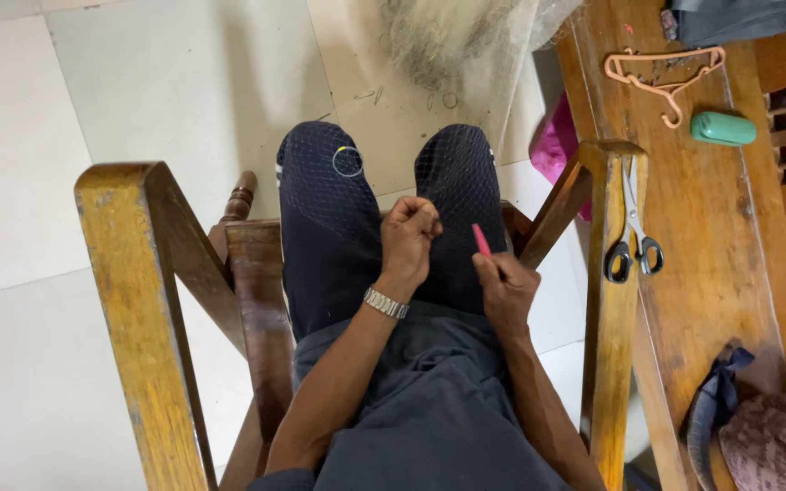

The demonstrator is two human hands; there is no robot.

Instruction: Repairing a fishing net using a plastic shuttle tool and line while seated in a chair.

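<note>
While pinching mesh net [366,195]: 2 hands [408,238].

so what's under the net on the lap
Under the fine net both knees in dark trousers show through the mesh. The floor beneath the legs is hidden.

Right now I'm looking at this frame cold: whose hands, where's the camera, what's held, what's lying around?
There is one picture, taken by a camera worn on a person's head and looking down at their own lap. They sit in a wooden chair. Fine netting is draped over their knees. The left hand, with a metal watch on its wrist, is closed in a fist, apparently pinching the netting. The right hand holds a small pink tool; what kind is too small to tell. On the wooden table to the right lie scissors, a peach-coloured hanger and a green case. More netting is heaped on the floor ahead.
</note>
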